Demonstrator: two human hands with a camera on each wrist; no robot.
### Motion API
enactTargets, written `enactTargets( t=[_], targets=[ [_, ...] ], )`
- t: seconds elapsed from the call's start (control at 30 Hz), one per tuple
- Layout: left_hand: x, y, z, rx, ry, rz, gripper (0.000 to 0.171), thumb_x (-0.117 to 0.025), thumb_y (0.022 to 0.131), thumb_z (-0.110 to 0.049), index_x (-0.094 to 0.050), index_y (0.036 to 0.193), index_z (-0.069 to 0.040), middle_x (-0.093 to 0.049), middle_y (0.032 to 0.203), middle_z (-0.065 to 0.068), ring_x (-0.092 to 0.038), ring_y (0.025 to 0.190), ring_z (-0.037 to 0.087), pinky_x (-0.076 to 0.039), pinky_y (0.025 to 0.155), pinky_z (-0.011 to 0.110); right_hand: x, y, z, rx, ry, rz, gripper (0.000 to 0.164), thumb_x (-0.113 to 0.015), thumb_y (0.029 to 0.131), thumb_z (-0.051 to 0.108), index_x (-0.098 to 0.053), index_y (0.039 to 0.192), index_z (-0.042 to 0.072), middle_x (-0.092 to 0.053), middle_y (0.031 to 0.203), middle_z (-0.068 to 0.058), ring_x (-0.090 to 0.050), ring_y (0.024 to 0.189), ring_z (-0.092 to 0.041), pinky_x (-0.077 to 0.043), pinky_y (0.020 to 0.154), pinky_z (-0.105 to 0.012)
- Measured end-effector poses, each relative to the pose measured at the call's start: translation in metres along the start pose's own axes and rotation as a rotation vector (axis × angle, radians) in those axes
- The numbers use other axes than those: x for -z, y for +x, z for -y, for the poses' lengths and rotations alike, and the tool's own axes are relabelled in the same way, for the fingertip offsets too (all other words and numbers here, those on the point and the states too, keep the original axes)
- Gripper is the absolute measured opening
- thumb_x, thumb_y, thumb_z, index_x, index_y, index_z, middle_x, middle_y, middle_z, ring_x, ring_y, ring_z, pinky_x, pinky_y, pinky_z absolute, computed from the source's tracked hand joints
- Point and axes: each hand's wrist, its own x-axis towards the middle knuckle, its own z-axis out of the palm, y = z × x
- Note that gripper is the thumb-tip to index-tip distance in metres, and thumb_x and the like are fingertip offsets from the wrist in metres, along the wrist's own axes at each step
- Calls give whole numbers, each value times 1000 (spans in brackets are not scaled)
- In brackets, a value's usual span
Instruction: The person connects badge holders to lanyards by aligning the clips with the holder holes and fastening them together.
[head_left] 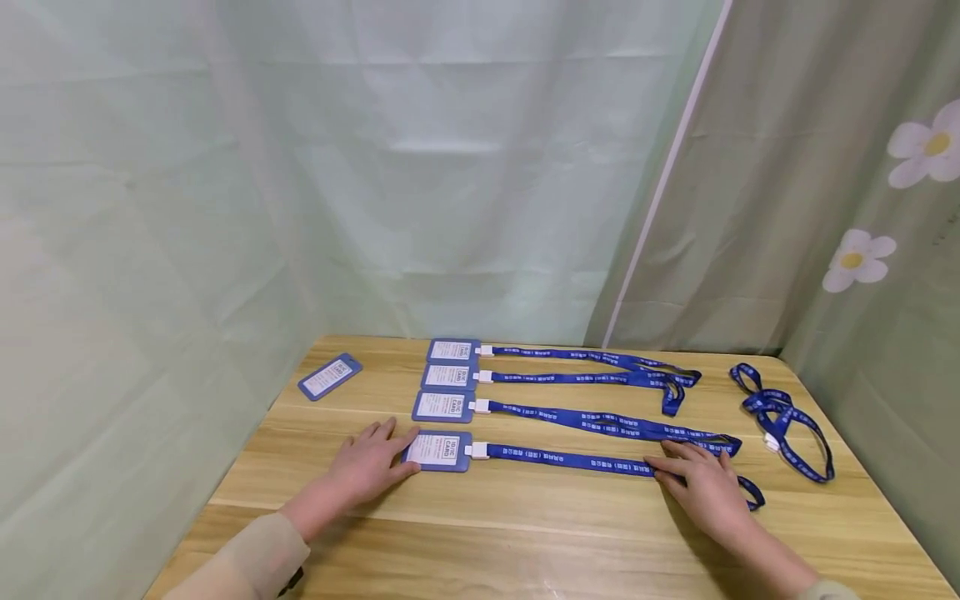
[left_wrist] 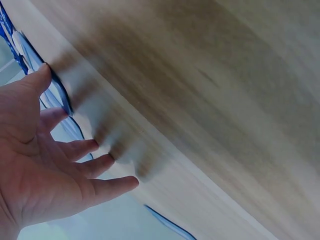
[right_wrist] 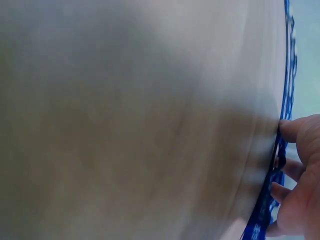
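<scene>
Four blue ID card holders on blue printed lanyards lie in rows. At the left end of the nearest card holder, my left hand has its thumb and index fingertips at two corners. In the left wrist view, the other fingers of my left hand are spread. A white clip joins that holder to the nearest lanyard. My right hand pinches this lanyard toward its right end, the loop partly hidden beneath. In the right wrist view, thumb and fingers meet the blue strap.
Behind lie three more card holders with lanyards stretched to the right. A loose card holder sits at the back left. One tangled lanyard lies at the right. Curtains hang along the back of the wooden table.
</scene>
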Motion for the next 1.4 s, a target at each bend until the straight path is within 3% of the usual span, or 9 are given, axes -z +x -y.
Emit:
enactTargets(
  t=[0.43,0.67,1.07,1.3,1.4],
  targets=[
    [1,5,-3,7,18,-6,62,-64,99,-49,-52,153,-21,-40,155,27,-37,140,52,-30,106,75,6,15,-34,-9,-74,-75,24,-76,91,13,-80,115,13,-65,129,-23,-51,123,-53,-18,103,-82],
    [1,9,-1,10,42,-26,62,-64,100,-47,-51,153,-18,-40,155,29,-41,136,52,-38,103,71,10,16,-47,-19,-98,-86,26,-73,91,8,-79,116,12,-65,129,-26,-51,121,-55,-20,101,-82],
    [4,11,1,13,57,-14,62,-61,102,-46,-49,154,-16,-37,156,30,-41,135,53,-42,100,71,14,11,-53,-44,-71,-91,27,-72,92,5,-78,117,10,-62,132,-27,-48,124,-56,-16,104,-81],
    [5,10,1,26,0,-36,71,-54,103,-53,-38,159,-14,-29,161,30,-35,140,54,-36,105,72,22,6,-60,-23,-44,-212,26,-69,85,-3,-79,109,4,-65,126,-26,-49,120,-54,-27,102,-76],
    [7,10,-3,1,3,-54,73,-52,103,-55,-36,161,-14,-26,163,29,-31,144,53,-31,110,71,29,3,-68,-38,-76,-261,25,-67,85,-3,-79,106,4,-65,125,-27,-46,120,-54,-27,99,-76]
  ],
)
